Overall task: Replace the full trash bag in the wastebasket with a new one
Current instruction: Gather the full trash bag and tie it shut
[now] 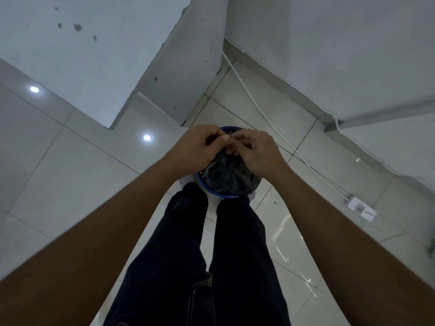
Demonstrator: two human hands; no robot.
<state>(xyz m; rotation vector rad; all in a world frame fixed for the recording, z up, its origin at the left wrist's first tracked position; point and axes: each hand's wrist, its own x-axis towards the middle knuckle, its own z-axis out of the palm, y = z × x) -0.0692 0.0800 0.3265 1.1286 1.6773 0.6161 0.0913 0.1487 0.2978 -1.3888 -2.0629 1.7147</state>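
At nine o'clock of the view lay pale glossy floor tiles (42, 147), carrying two round reflections of ceiling lights (34, 89). Toward eleven o'clock a white wall block (89, 57) with dark scuff marks jutted out, its corner ending just short of the hands.

At the centre, the left hand (195, 147) was curled, thumb and fingertips pinched together at the gathered top of a black trash bag (227, 174). The right hand (255, 152) met it fingertip to fingertip from the three o'clock side, its fingers likewise closed on the bunched plastic. How much material each hand held could not be told, as the fingers hid the pinch point. Below the hands the bag spread out crumpled and filled the mouth of a round blue wastebasket (207, 188), which stood on the tiles directly ahead of the person's feet; its rim showed as a blue arc at six o'clock of the bag and a small arc at twelve o'clock above the knuckles. Dark trouser legs (188, 243) ran down to the six o'clock edge.

Toward two o'clock a white cable (263, 111) trailed along the floor from the far corner down to a white power strip (361, 208) at four o'clock, beside the grey skirting of the right wall (353, 55).
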